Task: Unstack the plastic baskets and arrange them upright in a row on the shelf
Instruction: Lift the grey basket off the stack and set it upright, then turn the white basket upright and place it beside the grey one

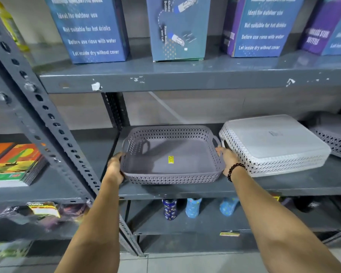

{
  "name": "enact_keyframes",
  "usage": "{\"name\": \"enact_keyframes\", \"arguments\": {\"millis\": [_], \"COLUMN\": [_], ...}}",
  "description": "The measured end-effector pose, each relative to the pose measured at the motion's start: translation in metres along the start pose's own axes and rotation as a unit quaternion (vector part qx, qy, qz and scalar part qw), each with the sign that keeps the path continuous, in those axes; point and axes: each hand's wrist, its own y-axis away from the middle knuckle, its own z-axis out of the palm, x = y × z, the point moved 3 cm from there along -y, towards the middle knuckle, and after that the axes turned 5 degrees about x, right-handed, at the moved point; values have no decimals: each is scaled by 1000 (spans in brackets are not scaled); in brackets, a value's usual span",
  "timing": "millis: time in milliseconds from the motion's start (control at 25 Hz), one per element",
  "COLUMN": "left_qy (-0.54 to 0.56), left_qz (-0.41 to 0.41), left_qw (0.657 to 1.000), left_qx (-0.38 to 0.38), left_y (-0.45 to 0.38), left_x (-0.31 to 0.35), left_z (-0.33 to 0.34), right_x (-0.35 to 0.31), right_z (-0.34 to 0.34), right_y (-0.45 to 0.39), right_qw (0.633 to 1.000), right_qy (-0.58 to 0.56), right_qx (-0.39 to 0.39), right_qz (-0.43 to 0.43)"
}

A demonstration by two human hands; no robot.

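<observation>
A grey-purple perforated basket (172,154) sits upright on the middle shelf (205,189), a yellow sticker on its floor. My left hand (115,167) grips its left rim and my right hand (227,157), with a dark bead bracelet at the wrist, holds its right rim by the handle. Right beside it lies a white basket stack (274,144), turned upside down. A further grey-purple basket (335,133), also upside down, rests at the far right, partly cut off by the frame edge.
Blue and purple bottle boxes (91,30) stand on the upper shelf. A perforated grey upright (53,123) rises just left of the basket. Colourful books (14,164) lie on the left shelf. Small patterned bottles (193,207) stand on the shelf below.
</observation>
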Motion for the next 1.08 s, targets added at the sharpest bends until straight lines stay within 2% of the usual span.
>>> {"name": "enact_keyframes", "arguments": {"millis": [80,160,400,480,520,600,680,760,920,1080], "left_qy": [-39,-57,-84,-201,-239,-273,-312,-318,-333,-356], "left_qz": [5,-14,3,60,99,163,233,275,298,316], "left_qw": [999,998,995,970,950,922,897,892,893,879], "left_qx": [12,20,53,122,178,219,209,164,59,-15], "left_y": [-4,-8,-9,1,10,33,47,59,84,114], "left_x": [-5,-11,-10,-7,-2,9,15,13,-18,-60], "left_z": [-3,-6,-3,1,3,18,43,79,165,262], "right_x": [25,39,15,3,-4,-16,-28,-39,-65,-99], "right_z": [-11,-16,-2,-1,-1,-2,-6,-13,-43,-110], "right_y": [-59,-85,-22,1,16,29,40,46,49,28], "right_qw": [998,995,996,994,993,991,988,987,990,976], "right_qy": [61,102,90,103,115,119,126,121,71,62], "right_qx": [24,23,13,23,33,40,41,37,25,93], "right_qz": [-2,6,7,-2,-10,-39,-78,-104,-120,-188]}}
